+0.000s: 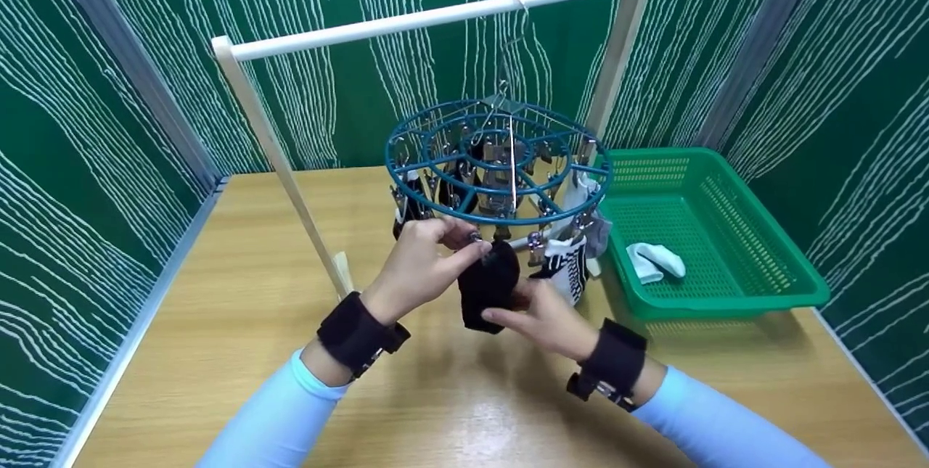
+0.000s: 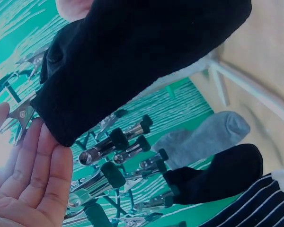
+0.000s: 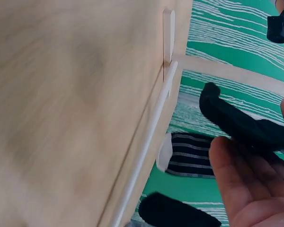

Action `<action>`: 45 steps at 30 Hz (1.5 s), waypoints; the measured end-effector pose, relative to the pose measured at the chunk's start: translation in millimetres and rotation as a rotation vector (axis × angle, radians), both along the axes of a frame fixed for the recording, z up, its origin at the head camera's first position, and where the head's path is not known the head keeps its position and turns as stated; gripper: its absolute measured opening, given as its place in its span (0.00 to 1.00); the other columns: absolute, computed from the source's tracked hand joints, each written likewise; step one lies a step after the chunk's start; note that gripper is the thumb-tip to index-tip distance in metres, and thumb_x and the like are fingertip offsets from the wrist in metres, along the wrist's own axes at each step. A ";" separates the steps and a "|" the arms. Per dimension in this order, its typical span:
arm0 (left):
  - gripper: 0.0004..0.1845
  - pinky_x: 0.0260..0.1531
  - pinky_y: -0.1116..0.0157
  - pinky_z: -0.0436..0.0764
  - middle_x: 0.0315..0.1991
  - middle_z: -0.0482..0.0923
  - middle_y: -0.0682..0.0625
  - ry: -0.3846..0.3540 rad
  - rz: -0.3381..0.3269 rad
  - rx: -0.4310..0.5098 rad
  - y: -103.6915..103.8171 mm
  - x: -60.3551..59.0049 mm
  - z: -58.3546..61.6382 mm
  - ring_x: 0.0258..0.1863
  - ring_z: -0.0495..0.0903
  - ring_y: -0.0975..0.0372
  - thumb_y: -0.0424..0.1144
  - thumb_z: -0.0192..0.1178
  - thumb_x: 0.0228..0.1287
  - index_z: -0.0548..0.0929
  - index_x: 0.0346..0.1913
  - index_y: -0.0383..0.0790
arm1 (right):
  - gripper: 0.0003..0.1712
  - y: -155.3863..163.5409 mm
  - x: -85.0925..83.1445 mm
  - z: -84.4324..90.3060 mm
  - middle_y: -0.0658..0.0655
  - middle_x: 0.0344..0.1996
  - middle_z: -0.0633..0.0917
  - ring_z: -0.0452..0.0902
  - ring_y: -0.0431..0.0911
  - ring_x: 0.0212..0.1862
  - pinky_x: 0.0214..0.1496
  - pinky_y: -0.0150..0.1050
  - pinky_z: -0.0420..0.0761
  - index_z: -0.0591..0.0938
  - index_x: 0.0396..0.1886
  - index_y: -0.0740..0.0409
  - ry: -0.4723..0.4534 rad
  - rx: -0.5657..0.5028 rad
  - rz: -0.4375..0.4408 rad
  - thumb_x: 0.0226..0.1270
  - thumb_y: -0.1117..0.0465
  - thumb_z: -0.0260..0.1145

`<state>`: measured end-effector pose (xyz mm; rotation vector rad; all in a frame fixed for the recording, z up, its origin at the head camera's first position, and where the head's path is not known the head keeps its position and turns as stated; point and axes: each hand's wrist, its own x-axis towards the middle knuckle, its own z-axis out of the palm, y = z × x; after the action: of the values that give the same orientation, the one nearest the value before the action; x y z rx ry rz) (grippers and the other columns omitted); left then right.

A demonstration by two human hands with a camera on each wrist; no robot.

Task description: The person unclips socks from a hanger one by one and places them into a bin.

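A black sock is held up just under the front rim of the round blue hanger, which is hung from a wooden rail over the worktop. A metal clip at the sock's top edge is pinched by the left hand, while the sock's lower part is grasped from below by the right hand. More socks, among them a striped sock, are clipped to the hanger just beside it, and a white sock is seen lying in the green basket to the right.
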<state>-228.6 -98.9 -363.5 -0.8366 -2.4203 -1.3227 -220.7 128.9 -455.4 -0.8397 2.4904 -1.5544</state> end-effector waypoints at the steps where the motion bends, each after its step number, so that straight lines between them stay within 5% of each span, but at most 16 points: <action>1: 0.12 0.47 0.51 0.92 0.42 0.93 0.40 -0.007 -0.004 -0.002 0.1 0.0 -0.4 0.41 0.92 0.51 0.38 0.72 0.73 0.91 0.46 0.29 | 0.17 -2.0 0.3 -1.3 0.67 0.47 0.94 0.93 0.52 0.46 0.47 0.32 0.89 0.89 0.54 0.71 -0.003 -0.006 -0.012 0.76 0.61 0.74; 13: 0.10 0.45 0.51 0.91 0.41 0.92 0.40 0.052 -0.013 -0.003 -1.6 2.9 -3.9 0.40 0.91 0.51 0.36 0.71 0.73 0.89 0.43 0.29 | 0.09 -14.3 2.3 -0.3 0.65 0.37 0.94 0.92 0.47 0.41 0.43 0.28 0.86 0.92 0.42 0.71 0.045 -0.064 -0.091 0.74 0.66 0.73; 22: 0.07 0.41 0.52 0.89 0.36 0.91 0.40 0.109 -0.017 0.005 -1.5 3.5 -3.1 0.39 0.90 0.52 0.33 0.71 0.71 0.88 0.38 0.30 | 0.09 -12.2 3.9 0.8 0.67 0.37 0.94 0.94 0.59 0.40 0.42 0.31 0.89 0.92 0.42 0.72 0.083 -0.074 -0.047 0.74 0.67 0.72; 32: 0.06 0.36 0.68 0.80 0.34 0.91 0.42 0.085 -0.002 0.030 -4.7 3.3 0.3 0.34 0.87 0.56 0.31 0.70 0.72 0.87 0.36 0.32 | 0.09 -4.4 6.7 -2.6 0.67 0.39 0.94 0.94 0.53 0.42 0.43 0.31 0.89 0.92 0.41 0.71 0.061 -0.030 -0.013 0.74 0.67 0.73; 39: 0.07 0.32 0.68 0.78 0.34 0.91 0.42 0.112 0.020 0.026 -7.2 1.8 0.6 0.30 0.83 0.58 0.32 0.71 0.71 0.87 0.35 0.33 | 0.06 3.7 12.4 -5.5 0.64 0.37 0.94 0.90 0.41 0.38 0.42 0.32 0.89 0.92 0.37 0.68 0.110 0.008 0.018 0.72 0.67 0.75; 45: 0.08 0.38 0.66 0.81 0.36 0.91 0.43 0.100 0.041 0.024 -8.7 2.6 -1.5 0.35 0.86 0.56 0.35 0.73 0.70 0.87 0.36 0.34 | 0.07 9.3 18.4 -2.1 0.67 0.42 0.94 0.93 0.48 0.44 0.48 0.36 0.92 0.92 0.45 0.71 0.192 -0.048 0.120 0.72 0.71 0.73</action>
<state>-226.1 -107.5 -365.1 -0.8216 -2.3275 -1.2618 -202.2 138.3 -457.5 -1.1750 2.4822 -1.5684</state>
